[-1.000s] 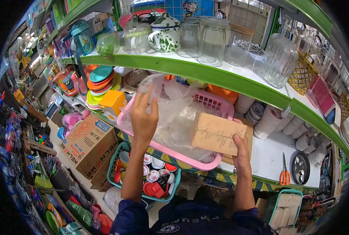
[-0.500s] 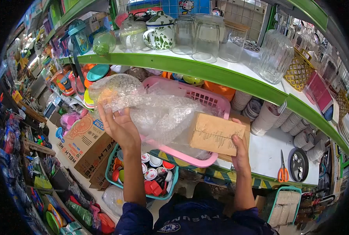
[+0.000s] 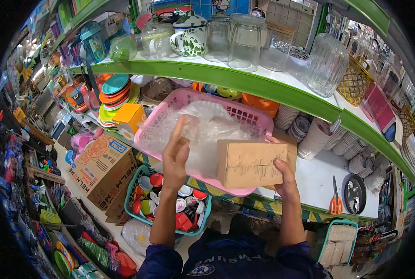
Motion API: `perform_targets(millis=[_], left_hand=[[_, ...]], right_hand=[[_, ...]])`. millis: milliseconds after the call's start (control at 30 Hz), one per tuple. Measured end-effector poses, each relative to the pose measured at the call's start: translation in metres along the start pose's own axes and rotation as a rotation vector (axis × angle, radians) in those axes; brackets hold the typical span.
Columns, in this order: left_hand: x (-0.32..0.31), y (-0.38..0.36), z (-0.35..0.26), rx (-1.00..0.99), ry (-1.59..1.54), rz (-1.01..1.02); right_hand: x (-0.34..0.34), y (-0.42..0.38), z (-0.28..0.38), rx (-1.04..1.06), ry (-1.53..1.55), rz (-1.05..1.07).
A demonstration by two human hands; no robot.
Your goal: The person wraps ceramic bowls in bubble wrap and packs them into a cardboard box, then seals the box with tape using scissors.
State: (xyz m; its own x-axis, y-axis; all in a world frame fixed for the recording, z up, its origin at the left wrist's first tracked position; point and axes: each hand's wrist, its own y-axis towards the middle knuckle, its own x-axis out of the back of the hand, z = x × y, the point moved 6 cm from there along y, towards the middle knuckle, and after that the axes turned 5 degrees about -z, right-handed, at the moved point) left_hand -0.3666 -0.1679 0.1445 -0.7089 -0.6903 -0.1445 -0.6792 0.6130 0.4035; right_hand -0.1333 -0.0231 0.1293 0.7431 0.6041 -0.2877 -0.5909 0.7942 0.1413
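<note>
basket [image 3: 265,125]: left of right grip [image 3: 286,180], under left grip [image 3: 175,158]; wrap [image 3: 212,122] inside
box [image 3: 253,163]: in right grip, over basket's right end
bin [image 3: 209,213]: below, before left grip
scissors [image 3: 336,203]: right of right grip, on lower shelf [image 3: 311,188]
tray [image 3: 355,194]: just right of scissors
cup stacks [image 3: 315,138]: behind right grip, rightward
jars [image 3: 245,46]: upper shelf [image 3: 196,73], behind both grips

White lower shelf [image 3: 310,190] supporting pink plastic basket [image 3: 259,122], orange-handled scissors [image 3: 336,197] lying beside round black tray [image 3: 349,204], patterned white bowls [image 3: 315,139] standing stacked, colored plates [image 3: 116,95] piling near orange box [image 3: 130,117], green-edged upper shelf [image 3: 193,72] holding lidded enamel mug [image 3: 190,38], clear glass jars [image 3: 245,45]
</note>
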Motion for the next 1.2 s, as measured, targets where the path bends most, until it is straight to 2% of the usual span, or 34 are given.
perform_targets(millis=[67, 100, 200, 267, 300, 367, 433, 467, 500, 567, 633, 667, 767, 800, 833, 867, 900, 933, 967, 1133, 1200], left_hand=[[-0.013, -0.007, -0.009, -0.183, 0.024, 0.105], [-0.017, -0.011, -0.010, -0.187, 0.105, 0.134], [-0.028, -0.014, -0.013, -0.126, 0.019, 0.256], [-0.032, -0.014, -0.017, -0.145, 0.072, 0.263], [-0.036, -0.015, -0.015, -0.139, 0.040, 0.341], [-0.040, -0.015, -0.011, -0.133, 0.008, 0.420], [-0.048, -0.019, -0.001, -0.036, -0.114, 0.613], [-0.048, -0.017, 0.000, -0.037, -0.114, 0.612], [-0.050, -0.017, 0.001, -0.019, -0.124, 0.644], [-0.052, -0.018, 0.006, -0.001, -0.135, 0.677], [-0.045, -0.014, 0.015, 0.075, -0.201, 0.494], [-0.047, -0.014, 0.014, 0.075, -0.202, 0.495], [-0.044, -0.005, 0.008, -0.038, -0.051, 0.391], [-0.045, -0.005, 0.009, -0.083, 0.174, 0.434], [-0.045, -0.005, 0.012, -0.128, 0.400, 0.475], [-0.044, -0.004, 0.012, -0.127, 0.399, 0.475], [-0.048, -0.006, 0.014, -0.189, 0.565, 0.550], [-0.052, -0.009, 0.016, -0.251, 0.730, 0.626], [-0.053, -0.008, 0.018, -0.252, 0.727, 0.629], [-0.056, -0.002, 0.051, -0.248, 0.974, 0.710], [-0.054, 0.004, 0.065, -0.275, 1.016, 0.720]], right_hand=[[-0.004, 0.002, -0.003, -0.105, 0.110, 0.089], [-0.002, 0.004, -0.004, -0.106, 0.110, 0.087], [-0.003, 0.010, -0.002, -0.055, 0.032, 0.202], [-0.008, 0.010, 0.001, -0.016, -0.008, 0.300], [-0.007, 0.012, 0.000, -0.016, -0.009, 0.298], [-0.014, 0.013, -0.002, 0.042, -0.163, 0.459], [-0.023, 0.011, -0.003, -0.005, -0.150, 0.517], [-0.028, 0.009, -0.005, -0.052, -0.137, 0.575], [-0.027, 0.008, -0.005, -0.052, -0.138, 0.576], [-0.015, 0.002, -0.015, -0.219, -0.163, 0.498], [-0.007, 0.000, -0.017, -0.209, -0.128, 0.437], [-0.002, 0.000, -0.017, -0.200, -0.092, 0.376], [0.015, -0.005, -0.011, -0.176, 0.077, 0.269], [0.023, -0.010, -0.011, -0.178, 0.077, 0.269], [0.041, -0.016, -0.011, -0.189, 0.126, 0.123], [0.060, -0.022, -0.012, -0.200, 0.175, -0.025], [0.075, -0.027, -0.017, -0.200, 0.174, -0.026], [0.090, -0.029, -0.020, -0.126, 0.371, -0.002], [0.105, -0.032, -0.019, -0.049, 0.568, 0.023], [0.139, -0.053, 0.002, 0.057, 0.563, 0.078], [0.144, -0.062, 0.009, 0.064, 0.645, 0.166]])
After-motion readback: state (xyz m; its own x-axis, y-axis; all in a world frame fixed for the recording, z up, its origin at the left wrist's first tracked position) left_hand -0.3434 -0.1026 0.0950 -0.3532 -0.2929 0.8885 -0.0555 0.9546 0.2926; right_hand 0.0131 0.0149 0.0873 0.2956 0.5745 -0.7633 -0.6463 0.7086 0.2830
